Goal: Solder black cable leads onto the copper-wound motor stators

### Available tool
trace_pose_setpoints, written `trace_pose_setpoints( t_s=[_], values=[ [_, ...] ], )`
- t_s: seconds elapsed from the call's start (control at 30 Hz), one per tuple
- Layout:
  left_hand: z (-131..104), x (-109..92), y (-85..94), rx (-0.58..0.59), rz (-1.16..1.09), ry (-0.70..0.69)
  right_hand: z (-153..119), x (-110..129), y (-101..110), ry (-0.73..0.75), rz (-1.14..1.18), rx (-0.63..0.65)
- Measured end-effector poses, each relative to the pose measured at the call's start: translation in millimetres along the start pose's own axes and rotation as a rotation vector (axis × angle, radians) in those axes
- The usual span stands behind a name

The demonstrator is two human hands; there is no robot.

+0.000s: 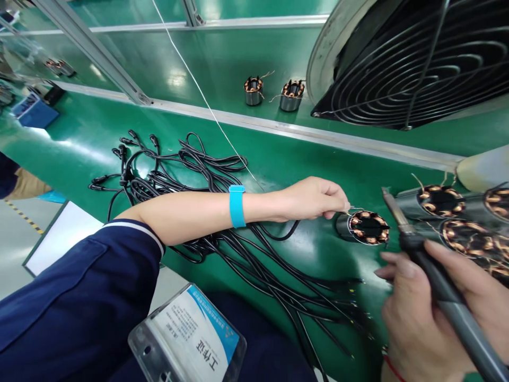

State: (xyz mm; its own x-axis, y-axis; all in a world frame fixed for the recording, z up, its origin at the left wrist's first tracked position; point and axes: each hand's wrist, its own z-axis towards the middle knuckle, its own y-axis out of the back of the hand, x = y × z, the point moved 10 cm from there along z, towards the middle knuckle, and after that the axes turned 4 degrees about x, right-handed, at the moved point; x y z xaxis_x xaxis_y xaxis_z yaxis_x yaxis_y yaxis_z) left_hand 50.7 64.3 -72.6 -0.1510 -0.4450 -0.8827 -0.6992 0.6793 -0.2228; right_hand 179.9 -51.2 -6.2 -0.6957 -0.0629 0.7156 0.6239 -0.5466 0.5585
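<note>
The coil [357, 235] being worked on is set on the green bench [318, 260], just beyond the left fingertips and short of the cluster of coils [431, 204] at the right. One of its thin wires [351, 208] is apparently pinched between the thumb and fingers of the left hand [314, 199], which is otherwise loosely curled. The soldering iron [427, 268] is gripped in the right hand [425, 313], its fingers closed around the handle; its tip is held apart from the wire. The work on this coil is judged to be partway at most, since no finished joint can be made out and no cable is seen clearly joined to it. Loose wire ends are also shown on some clustered coils and on two coils [273, 94] stood beyond the metal rail [246, 119], so those are probably left to be done, though this cannot be confirmed. The black cables [155, 185] are heaped along the bench, their loose ends spread near the right hand. As for containers, a printed card [199, 329] is held in the clear badge holder [137, 339]; what is held in the blue box [35, 110] at far left cannot be told.
</note>
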Motion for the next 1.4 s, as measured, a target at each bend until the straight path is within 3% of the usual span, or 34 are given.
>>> trace_pose_setpoints(
  t_s=[0.13,0.37,0.6,0.73,0.93,1.13,1.4],
  values=[
    [-2,-3,1.1,-0.023,0.033,-0.027,9,24,-6,0.036,0.059,0.022],
    [-6,-9,-1.8,-0.021,0.038,-0.065,22,45,-39,0.120,-0.170,0.298],
    [-7,-11,0.3,-0.026,0.149,-0.110,22,32,-50,0.022,-0.062,0.206],
    [-19,-30,-5.6,0.033,0.333,-0.306,21,26,-47,0.018,0.077,0.129],
    [-41,-54,-23.6,0.088,0.800,-0.576,19,15,-45,0.025,0.194,0.029],
    [-36,-52,-18.6,0.027,0.863,-0.520,21,22,-39,0.040,0.212,0.027],
    [-26,-38,-14.4,0.033,0.750,-0.406,-9,36,13,-0.057,-0.080,-0.047]
  ],
)
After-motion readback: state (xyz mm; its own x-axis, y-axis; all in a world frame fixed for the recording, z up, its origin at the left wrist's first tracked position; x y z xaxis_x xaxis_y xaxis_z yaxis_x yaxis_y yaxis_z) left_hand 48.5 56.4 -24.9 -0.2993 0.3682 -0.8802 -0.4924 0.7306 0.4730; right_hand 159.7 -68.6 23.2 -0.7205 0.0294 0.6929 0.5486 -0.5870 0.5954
